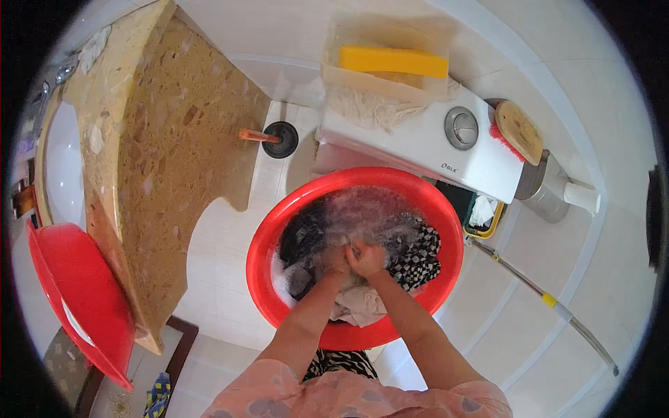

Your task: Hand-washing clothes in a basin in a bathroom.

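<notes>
A large red basin [259, 268] holds cloudy, sudsy water with clothes soaking in it. Over its middle my two hands meet. My right hand [367, 258] is closed, its fingers curled beside the left; what they grip is hidden. My left hand [336, 260] is partly under the grey water, so its fingers do not show. Right of my hands lies a black-and-white checked cloth [418, 258]. Just below them, between my wrists, a beige cloth [360, 305] bunches up. Dark clothing [303, 230] fills the basin's left side.
A white toilet tank [425, 143] behind the basin carries a translucent box with a yellow bar [394, 61]. A plunger [281, 140] stands beside the brown stone counter [188, 118]. Another red basin [83, 299] leans at left. A metal pole [547, 299] lies at right, near a yellow-rimmed bin [493, 224].
</notes>
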`<action>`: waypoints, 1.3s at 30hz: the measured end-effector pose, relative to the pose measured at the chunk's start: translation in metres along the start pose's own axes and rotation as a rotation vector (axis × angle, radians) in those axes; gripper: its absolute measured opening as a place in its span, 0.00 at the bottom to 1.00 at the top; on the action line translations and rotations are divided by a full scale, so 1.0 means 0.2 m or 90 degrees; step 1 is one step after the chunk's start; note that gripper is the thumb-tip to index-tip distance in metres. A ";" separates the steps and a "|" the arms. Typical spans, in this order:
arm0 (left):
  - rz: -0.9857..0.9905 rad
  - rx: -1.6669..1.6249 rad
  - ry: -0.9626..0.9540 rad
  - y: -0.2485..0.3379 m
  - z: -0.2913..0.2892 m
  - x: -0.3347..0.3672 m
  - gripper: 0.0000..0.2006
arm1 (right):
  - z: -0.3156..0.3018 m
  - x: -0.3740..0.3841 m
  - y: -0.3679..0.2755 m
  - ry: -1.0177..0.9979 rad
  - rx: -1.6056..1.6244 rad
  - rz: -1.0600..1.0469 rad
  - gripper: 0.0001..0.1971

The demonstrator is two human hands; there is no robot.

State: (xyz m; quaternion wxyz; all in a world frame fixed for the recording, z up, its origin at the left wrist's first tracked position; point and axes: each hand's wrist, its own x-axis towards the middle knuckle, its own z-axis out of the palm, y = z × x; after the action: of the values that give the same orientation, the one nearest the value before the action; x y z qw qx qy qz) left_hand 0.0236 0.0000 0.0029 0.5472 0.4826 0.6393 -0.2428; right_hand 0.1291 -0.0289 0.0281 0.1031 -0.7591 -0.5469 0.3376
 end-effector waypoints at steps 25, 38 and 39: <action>0.562 0.049 0.630 -0.31 -0.13 -0.52 0.24 | -0.59 -0.06 -0.06 0.213 0.117 -0.251 0.23; 0.313 0.050 0.542 -0.12 0.01 -0.40 0.40 | -0.09 0.15 0.14 0.068 -0.262 -0.090 0.33; 0.312 0.054 0.497 -0.11 0.01 -0.36 0.41 | -0.08 0.07 0.15 0.118 -0.273 -0.117 0.32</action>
State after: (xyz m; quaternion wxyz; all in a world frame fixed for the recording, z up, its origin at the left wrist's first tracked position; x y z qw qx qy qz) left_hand 0.0004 -0.0367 0.0653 0.2867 0.6970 0.6538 0.0674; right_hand 0.1643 -0.0232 0.0191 0.0198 -0.7385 -0.6609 0.1323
